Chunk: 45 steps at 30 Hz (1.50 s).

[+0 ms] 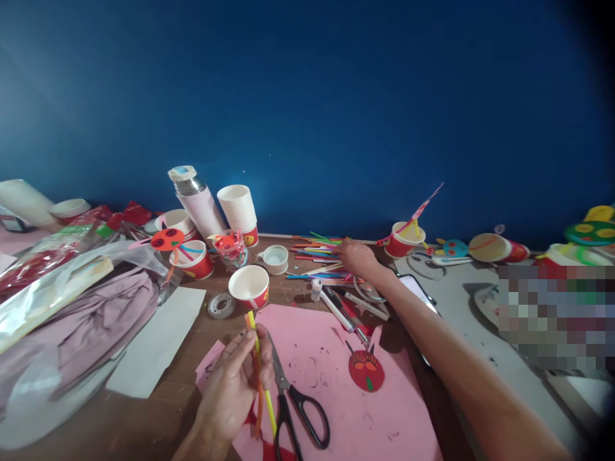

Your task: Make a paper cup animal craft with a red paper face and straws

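Note:
My left hand (235, 378) is closed around a yellow straw-like stick (267, 397) and an orange straw-like stick (260, 410), held upright side by side above a pink sheet (321, 371). Black-handled scissors (288, 390) lie on that sheet just right of the hand. At the back of the table my right hand (358, 257) reaches down to a pile of thin coloured sticks (317, 256); its fingertips are hard to make out, and whether they grip one is not visible. A red paper face (366, 369) with dark horns and a green mark lies on the pink sheet.
A white-and-red paper cup (250, 286), a tape roll (221, 306) and a small white cup (275, 260) stand mid-table. Behind are stacked cups (239, 211) and a thermos (199, 205). A phone (417, 289) lies under my right forearm; decorated cups (402, 242) line the back right.

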Available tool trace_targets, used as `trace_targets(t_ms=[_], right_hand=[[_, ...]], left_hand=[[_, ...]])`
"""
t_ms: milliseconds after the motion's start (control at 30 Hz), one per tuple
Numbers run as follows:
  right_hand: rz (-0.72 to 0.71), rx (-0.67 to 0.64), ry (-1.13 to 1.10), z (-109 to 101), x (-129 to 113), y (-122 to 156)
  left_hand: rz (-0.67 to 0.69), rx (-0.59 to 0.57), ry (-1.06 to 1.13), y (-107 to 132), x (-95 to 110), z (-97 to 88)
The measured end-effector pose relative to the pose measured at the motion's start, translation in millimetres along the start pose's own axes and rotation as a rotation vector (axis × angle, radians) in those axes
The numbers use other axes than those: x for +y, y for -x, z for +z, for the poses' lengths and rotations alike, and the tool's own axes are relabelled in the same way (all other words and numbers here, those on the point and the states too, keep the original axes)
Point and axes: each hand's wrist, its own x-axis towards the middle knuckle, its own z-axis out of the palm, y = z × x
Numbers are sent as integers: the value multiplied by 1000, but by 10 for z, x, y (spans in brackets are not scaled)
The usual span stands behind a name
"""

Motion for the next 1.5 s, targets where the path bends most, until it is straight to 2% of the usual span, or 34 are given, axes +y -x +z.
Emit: trace_targets(t_ms=[200, 467, 600, 767, 1000, 1133, 1333, 1500], right_hand=[[5, -4, -4, -68, 11, -11], [69, 36, 33, -85, -68, -217], [37, 56, 42, -112, -168, -292], [-18, 9, 43, -116, -262, -285], [-68, -45, 27, -90, -191, -239], [-60, -38, 30, -75, -201, -372], [-137, -45, 23, -63, -379, -641], [-172, -23, -21, -7, -487, -746]], left_hand=[[-15, -35, 37, -6, -18, -47], [-36, -61, 46, -12, -16, -34], [-30, -68, 27, -15, -13, -15], [-35, -78, 26, -23, -15, -40], [-81, -81, 43, -2, -32, -38], [-72, -80, 28, 0, -47, -50], [-53, -92, 15, -39, -56, -66], [-51, -94, 5, -41, -46, -62]])
